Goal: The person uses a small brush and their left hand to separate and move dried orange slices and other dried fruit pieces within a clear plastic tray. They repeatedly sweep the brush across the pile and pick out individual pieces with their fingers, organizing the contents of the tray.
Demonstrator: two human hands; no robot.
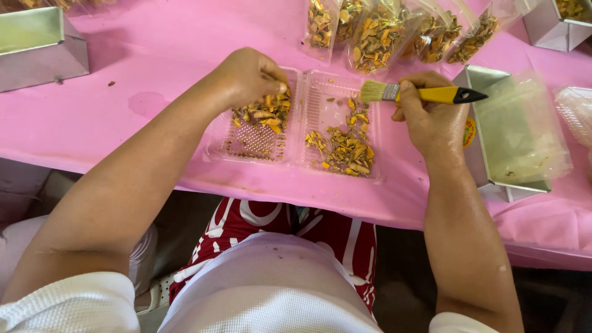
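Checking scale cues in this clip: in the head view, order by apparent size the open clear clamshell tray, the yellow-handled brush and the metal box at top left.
1. Clear clamshell tray, widest.
2. Metal box, though cut off by the frame, so unsure.
3. Yellow-handled brush, in the right hand.

we see a clear glossy plastic clamshell tray (pixel 320 120) on smooth matt pink table cover (pixel 154 80); right of it a brushed metal box (pixel 481 80), behind it shiny clear plastic bags (pixel 382 31); the paintbrush (pixel 425 94) has glossy yellow plastic handle.
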